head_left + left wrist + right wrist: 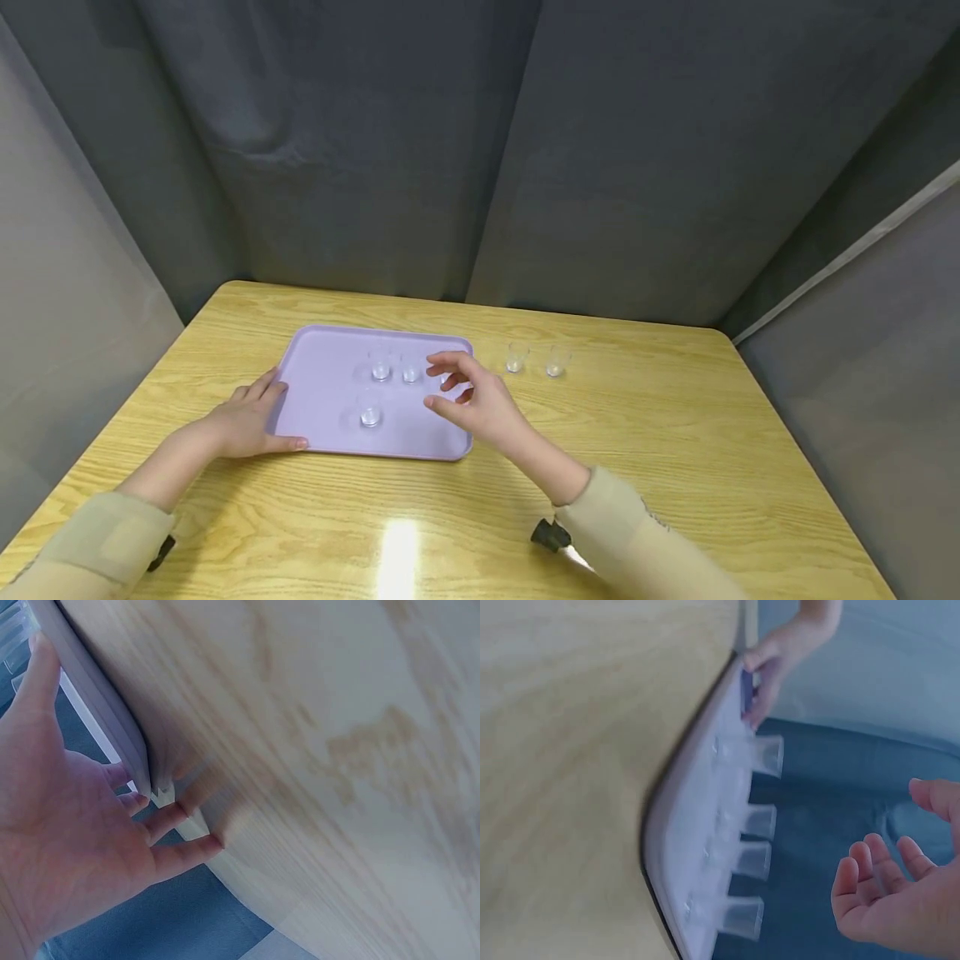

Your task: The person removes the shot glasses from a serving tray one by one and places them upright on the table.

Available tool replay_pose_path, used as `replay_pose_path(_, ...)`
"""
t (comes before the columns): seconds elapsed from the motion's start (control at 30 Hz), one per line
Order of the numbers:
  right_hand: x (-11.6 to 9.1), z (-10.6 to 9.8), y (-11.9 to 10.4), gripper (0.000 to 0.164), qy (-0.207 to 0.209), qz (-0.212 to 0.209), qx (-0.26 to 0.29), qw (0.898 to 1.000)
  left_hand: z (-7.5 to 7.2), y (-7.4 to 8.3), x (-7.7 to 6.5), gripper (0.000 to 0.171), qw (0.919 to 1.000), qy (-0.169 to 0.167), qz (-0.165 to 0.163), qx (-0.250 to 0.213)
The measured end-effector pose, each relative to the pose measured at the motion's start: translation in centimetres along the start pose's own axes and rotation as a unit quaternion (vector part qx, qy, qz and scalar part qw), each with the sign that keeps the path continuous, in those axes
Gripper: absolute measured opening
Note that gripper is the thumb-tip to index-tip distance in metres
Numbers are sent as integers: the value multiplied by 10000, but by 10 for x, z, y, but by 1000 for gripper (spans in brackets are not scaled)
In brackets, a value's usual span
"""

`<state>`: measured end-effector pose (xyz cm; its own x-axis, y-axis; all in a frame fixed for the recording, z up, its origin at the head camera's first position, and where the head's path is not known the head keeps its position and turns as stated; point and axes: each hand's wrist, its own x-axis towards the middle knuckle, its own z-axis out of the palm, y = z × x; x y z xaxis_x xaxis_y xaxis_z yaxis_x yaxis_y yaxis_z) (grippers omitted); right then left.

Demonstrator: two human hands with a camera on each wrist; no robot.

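- Left hand (243, 421) rests at the lavender tray's (322, 375) left edge, thumb on the near edge by the near-left corner, fingers spread, nearly straight; pushing or lifting there could tilt the tray and topple the cups
- Where each left fingertip bears on tray or table (337, 847) is hard to tell; the forearm is cut off
- On the tray, the near cup (371, 416) stands left of middle; 2 others, the left one (381, 372) and the middle one (411, 374), stand behind it, closer to the far edge, where 1 knocked over could hit its neighbour
- The 4th cup (742, 918), towards the tray's right edge, is mostly hidden by fingers in the head view; a low sweep might clip it
- Right hand (480, 400) hovers over the right edge, fingers loosely curved, holding nothing
- Beyond that edge, 2 cups, 1 nearer (515, 365) and 1 farther (555, 368), stand on the table; clear walls make rims hard to trace
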<state>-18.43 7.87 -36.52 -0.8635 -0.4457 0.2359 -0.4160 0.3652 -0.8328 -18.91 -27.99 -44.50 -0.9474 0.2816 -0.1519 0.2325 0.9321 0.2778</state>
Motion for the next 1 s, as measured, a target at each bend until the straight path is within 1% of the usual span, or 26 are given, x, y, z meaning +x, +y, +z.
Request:
replay_pose_path(0.13,3,20,5,46,-169,37,47,9998,-3,2,-2,121,10000,-35,-46,12)
replay_pose_path(0.3,7,43,13,49,-389,104,-136,9991,-10,9,-7,115,9999,-77,-84,-28)
replay_pose_path(0.47,14,61,19,52,-656,237,-305,9971,-14,14,-9,113,9999,-130,-72,55)
replay_pose_path(0.6,22,71,22,53,-702,394,-384,9960,-13,13,-8,113,9999,-125,-45,81)
replay_pose_path(0.77,34,79,26,53,-741,693,-326,9943,-12,13,-8,112,9999,-101,-27,67)
replay_pose_path(1.0,49,85,32,53,-957,910,-624,9893,-13,14,-9,112,9999,-97,-26,76)
